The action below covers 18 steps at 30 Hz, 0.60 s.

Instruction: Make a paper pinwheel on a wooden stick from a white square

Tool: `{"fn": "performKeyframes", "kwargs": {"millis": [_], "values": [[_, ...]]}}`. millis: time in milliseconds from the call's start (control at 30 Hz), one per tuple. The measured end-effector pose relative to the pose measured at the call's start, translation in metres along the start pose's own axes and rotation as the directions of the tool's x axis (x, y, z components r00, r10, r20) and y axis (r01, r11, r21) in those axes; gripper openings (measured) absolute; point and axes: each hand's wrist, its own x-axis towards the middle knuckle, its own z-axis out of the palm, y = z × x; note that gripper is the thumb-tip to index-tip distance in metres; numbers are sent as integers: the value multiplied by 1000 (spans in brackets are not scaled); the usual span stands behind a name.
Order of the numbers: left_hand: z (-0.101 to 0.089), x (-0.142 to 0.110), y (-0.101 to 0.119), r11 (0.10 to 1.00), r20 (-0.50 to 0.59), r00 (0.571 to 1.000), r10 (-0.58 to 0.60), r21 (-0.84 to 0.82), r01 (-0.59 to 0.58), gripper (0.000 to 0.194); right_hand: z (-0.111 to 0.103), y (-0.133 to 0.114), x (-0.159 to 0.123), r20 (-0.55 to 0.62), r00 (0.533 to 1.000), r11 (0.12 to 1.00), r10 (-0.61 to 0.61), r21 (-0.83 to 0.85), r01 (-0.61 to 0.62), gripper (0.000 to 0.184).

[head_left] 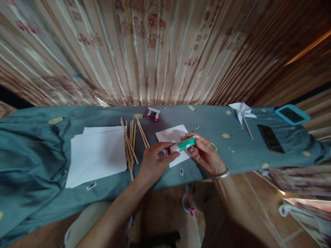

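A green and white glue stick point(186, 144) is held tilted above the table, with my right hand point(208, 155) closed round its far end. My left hand point(152, 160) pinches a small pale cylinder, which looks like the glue stick's cap point(163, 153), beside the stick's white near end. Whether cap and stick touch, I cannot tell. Beneath both hands lies a white paper square point(172, 133) with crease lines, partly covered by the hands and the glue stick.
Left are stacked white paper point(99, 155) and several wooden sticks point(131, 141). A small red box point(153, 114) holding dark bits stands behind. Right lie a white pinwheel point(242, 111) on a stick, a dark phone point(271, 138) and a blue-framed tablet point(292, 114). A curtain point(165, 51) hangs behind the cloth-covered table point(212, 120).
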Motion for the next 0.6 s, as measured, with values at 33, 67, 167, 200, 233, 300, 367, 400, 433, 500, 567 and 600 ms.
{"fn": "performKeyframes", "kwargs": {"millis": [33,67,167,200,233,300,367,400,433,500,567,600], "values": [[1,1,-2,1000,13,1000,-10,-29,11,32,-2,-2,0,-30,999,1000,-17,-8,17,28],[1,2,-4,998,23,1000,-19,-54,20,38,-5,-5,1,-66,997,999,-41,-13,40,27],[-1,4,-12,1000,18,1000,2,-19,-1,40,-18,-14,4,-183,975,992,-129,-33,125,26],[-1,4,-15,999,24,999,33,36,-34,35,-23,-15,5,-220,963,988,-155,-48,148,26],[-2,3,-19,992,38,996,76,100,-80,28,-28,-17,6,-253,951,984,-177,-70,165,26],[-1,1,-27,955,98,978,182,220,-200,17,-35,-17,7,-300,929,973,-219,-139,185,26],[1,-2,-36,885,223,932,284,314,-345,18,-37,-16,8,-307,915,951,-261,-246,188,27],[3,-4,-39,837,274,905,326,360,-411,20,-37,-14,9,-296,913,933,-279,-309,185,27],[6,-5,-41,789,329,878,346,404,-463,22,-36,-13,10,-277,914,910,-295,-372,181,28],[10,-8,-42,694,418,837,354,482,-535,24,-32,-9,11,-223,923,859,-314,-481,176,31],[14,-9,-40,623,482,815,323,540,-566,23,-28,-5,14,-165,932,812,-322,-555,182,32],[15,-10,-38,599,504,810,301,561,-571,22,-27,-3,15,-140,936,789,-324,-585,187,32]]}}
